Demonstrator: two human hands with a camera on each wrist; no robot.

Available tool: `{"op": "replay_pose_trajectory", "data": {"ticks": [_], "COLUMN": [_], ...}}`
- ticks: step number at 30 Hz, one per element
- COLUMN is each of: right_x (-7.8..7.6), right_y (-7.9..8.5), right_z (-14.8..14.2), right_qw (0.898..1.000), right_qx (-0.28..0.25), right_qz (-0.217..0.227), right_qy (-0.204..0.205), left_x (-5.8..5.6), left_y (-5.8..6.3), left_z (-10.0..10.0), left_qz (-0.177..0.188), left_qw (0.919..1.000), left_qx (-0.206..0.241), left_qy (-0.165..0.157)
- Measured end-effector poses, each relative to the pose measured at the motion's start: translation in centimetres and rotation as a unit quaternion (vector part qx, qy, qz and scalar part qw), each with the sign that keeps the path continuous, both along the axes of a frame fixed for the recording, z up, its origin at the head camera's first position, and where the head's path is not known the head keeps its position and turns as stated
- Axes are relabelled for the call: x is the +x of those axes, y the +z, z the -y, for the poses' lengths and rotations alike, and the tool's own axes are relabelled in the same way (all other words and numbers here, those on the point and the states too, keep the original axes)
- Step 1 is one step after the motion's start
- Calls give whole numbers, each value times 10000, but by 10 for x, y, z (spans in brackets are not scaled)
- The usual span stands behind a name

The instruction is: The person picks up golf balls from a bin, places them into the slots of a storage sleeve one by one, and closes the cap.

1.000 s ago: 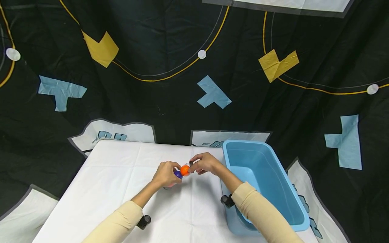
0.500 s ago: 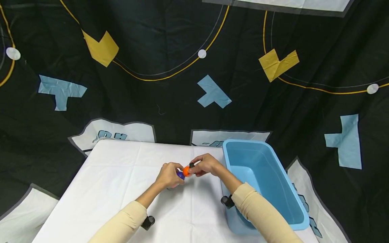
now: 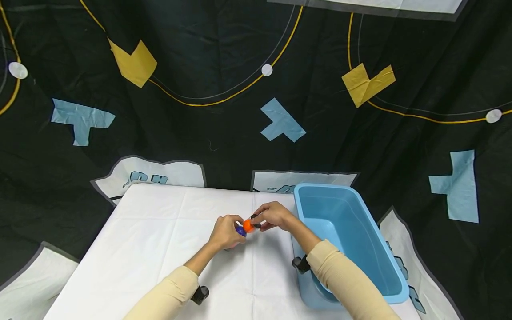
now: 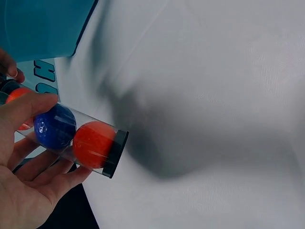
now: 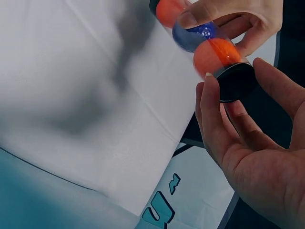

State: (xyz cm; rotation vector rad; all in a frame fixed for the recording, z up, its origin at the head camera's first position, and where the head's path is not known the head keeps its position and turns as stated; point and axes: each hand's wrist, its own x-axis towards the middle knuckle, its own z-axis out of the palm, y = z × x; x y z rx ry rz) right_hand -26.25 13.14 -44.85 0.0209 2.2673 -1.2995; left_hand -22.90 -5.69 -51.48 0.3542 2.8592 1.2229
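Observation:
A clear tube (image 4: 80, 115) holds a blue ball (image 4: 56, 126) between two orange balls (image 4: 93, 145). My left hand (image 3: 225, 232) grips it around the middle, thumb over the blue ball. The tube is held above the table, tilted, and its shadow falls on the cloth. A black cap (image 4: 116, 155) closes its lower end. At the upper end, beside the nearer orange ball (image 5: 217, 56), my right hand (image 3: 274, 214) pinches another black cap (image 5: 237, 82) between thumb and fingers. That cap sits right at the tube's rim.
A light blue plastic tub (image 3: 352, 231) stands on the table's right side, under the right forearm. White cloth covers the table (image 3: 152, 249). Behind it hangs a black backdrop (image 3: 224, 142) with taped shapes.
My left hand has shifted slightly right with the tube, toward my right hand. The black cap in the right fingers has tilted and shows more; the right arm has barely moved.

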Motion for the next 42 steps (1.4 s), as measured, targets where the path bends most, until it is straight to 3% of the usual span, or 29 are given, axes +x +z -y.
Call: {"op": "replay_pose_trajectory", "data": {"ticks": [16,30,42], "right_x": [6,7,10], "right_y": [-3,-5,-3], "right_z": [8,11,14], "right_qw": [9979,9962,9947], "right_qx": [483,576,683], "right_qz": [-420,-615,-739], "right_qy": [-80,-203,-192], "left_x": [2,5,7], "left_y": [-12,-12,-18], "left_z": [-1,3,6], "left_qz": [297,556,360], "left_qw": [9989,9978,9986], "left_qx": [349,244,296], "left_qy": [104,276,267]}}
